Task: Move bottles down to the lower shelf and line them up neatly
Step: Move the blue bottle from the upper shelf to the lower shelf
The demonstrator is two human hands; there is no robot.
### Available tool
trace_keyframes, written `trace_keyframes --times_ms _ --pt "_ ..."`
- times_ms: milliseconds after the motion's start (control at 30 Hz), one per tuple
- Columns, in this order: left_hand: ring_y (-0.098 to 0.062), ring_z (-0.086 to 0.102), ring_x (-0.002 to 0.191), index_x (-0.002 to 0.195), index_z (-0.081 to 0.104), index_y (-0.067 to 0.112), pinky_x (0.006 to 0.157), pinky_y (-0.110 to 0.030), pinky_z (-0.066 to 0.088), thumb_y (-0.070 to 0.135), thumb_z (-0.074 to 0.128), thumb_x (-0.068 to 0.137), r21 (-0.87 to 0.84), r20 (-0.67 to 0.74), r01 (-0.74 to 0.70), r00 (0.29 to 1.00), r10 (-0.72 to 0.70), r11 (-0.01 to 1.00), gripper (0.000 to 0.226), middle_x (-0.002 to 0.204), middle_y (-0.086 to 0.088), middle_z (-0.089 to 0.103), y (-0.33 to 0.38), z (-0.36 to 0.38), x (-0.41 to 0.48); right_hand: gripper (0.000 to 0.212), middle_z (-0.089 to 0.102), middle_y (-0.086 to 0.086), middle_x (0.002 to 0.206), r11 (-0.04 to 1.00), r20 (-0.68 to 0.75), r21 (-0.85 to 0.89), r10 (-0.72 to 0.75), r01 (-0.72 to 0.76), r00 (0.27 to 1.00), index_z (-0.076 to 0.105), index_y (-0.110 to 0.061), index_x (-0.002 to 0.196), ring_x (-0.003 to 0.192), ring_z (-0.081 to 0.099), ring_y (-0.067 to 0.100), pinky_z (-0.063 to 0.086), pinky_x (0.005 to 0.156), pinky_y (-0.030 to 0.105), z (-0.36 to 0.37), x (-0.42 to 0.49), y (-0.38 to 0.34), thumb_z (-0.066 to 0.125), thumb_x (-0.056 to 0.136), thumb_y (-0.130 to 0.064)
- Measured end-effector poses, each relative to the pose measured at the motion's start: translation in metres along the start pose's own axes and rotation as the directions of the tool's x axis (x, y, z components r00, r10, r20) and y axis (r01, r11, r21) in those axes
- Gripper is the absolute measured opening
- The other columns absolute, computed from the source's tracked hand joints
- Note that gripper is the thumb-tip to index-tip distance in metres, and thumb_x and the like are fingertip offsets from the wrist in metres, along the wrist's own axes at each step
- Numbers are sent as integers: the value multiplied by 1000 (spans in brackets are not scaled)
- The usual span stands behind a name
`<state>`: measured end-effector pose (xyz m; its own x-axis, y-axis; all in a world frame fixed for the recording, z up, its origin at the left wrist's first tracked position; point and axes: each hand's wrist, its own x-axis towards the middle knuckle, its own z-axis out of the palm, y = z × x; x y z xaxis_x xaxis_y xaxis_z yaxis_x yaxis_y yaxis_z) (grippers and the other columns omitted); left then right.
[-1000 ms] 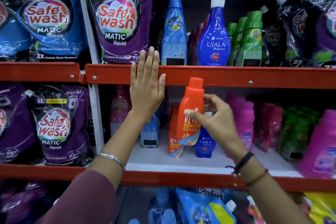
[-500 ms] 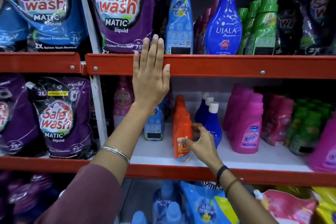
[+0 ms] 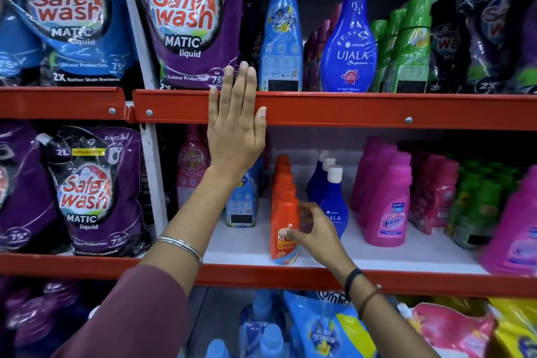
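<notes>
One orange bottle (image 3: 284, 229) stands low-centre in its row, right hand (image 3: 315, 237) loosely around it, left hand (image 3: 236, 125) flat on the shelf rail (image 3: 377, 110); two tall bottles (image 3: 348, 38) remain up top.

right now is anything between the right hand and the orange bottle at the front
Nothing visible. The right hand is already at the front orange bottle, thumb on its label, fingers curled by its right side. The bottle stands on the lower shelf ahead of the orange row. The left hand rests flat on the upper shelf edge, well clear.

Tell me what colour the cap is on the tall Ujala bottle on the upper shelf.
White, on a deep blue Ujala bottle; the head view shows it clearly.
</notes>
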<state>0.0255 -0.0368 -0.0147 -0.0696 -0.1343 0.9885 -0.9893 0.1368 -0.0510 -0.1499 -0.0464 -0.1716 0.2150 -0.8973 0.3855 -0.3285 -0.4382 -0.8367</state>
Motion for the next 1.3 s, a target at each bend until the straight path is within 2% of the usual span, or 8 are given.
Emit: trace_keyframes --times_ms 133,233,500,633,767,900,1133,1300 --pt "-28 9 148 151 16 8 120 -46 0 28 31 99 -31 21 53 998 -53 998 57 159 -9 20 10 -2 0 48 62 -1 117 990 -154 88 -97 111 983 54 -19 117 105 60 9 52 80 17 -36 -10 -26 76 75 -28" --pt "-26 1 149 151 13 8 121 -44 -3 32 31 98 -66 45 116 993 -113 991 61 161 -9 14 25 -3 0 31 66 -3 110 948 -254 143 -241 283 937 60 -22 108 100 63 5 54 84 20 -74 -15 -62 72 80 -22" --pt "-24 4 149 151 17 7 120 -37 -7 38 29 97 -67 101 66 993 -59 996 63 160 -10 18 79 6 7 21 62 -5 104 814 -525 -55 -516 578 676 59 -22 103 97 61 6 53 86 24 -148 18 -158 66 83 -23" --pt "-24 5 149 151 18 6 120 -36 -6 38 28 98 -42 91 90 992 -86 995 63 160 -10 18 86 11 8 46 54 4 122 860 -415 -96 -493 502 765 50 -20 121 107 53 7 47 99 32 -160 63 -183 69 80 -28" --pt "-22 5 149 152 16 9 121 -37 -3 41 30 98 -12 79 60 995 -59 998 63 160 -8 16 82 14 6 56 63 6 120 911 -261 -22 -403 412 877 50 -13 126 104 63 16 54 93 40 -166 89 -196 72 78 -31" --pt "-23 4 149 152 15 9 121 -38 -2 42 28 99 -11 73 49 996 -48 999 64 160 -7 15 81 15 5 46 65 0 100 894 -317 50 -409 445 856 58 -12 110 91 64 16 57 86 41 -172 90 -199 80 70 -20" --pt "-24 5 149 152 15 8 121 -38 -4 42 29 99 7 52 41 998 -41 999 64 160 -9 16 82 18 5 46 67 1 108 827 -479 104 -445 553 756 59 -16 108 92 64 9 53 68 18 -189 61 -216 81 68 -24" --pt "-25 7 148 151 16 7 121 -38 -4 41 30 99 19 30 36 999 -37 999 64 159 -9 17 82 19 4 42 68 9 114 820 -409 225 -411 526 815 61 -18 106 103 66 24 57 78 33 -200 28 -208 79 69 -25"
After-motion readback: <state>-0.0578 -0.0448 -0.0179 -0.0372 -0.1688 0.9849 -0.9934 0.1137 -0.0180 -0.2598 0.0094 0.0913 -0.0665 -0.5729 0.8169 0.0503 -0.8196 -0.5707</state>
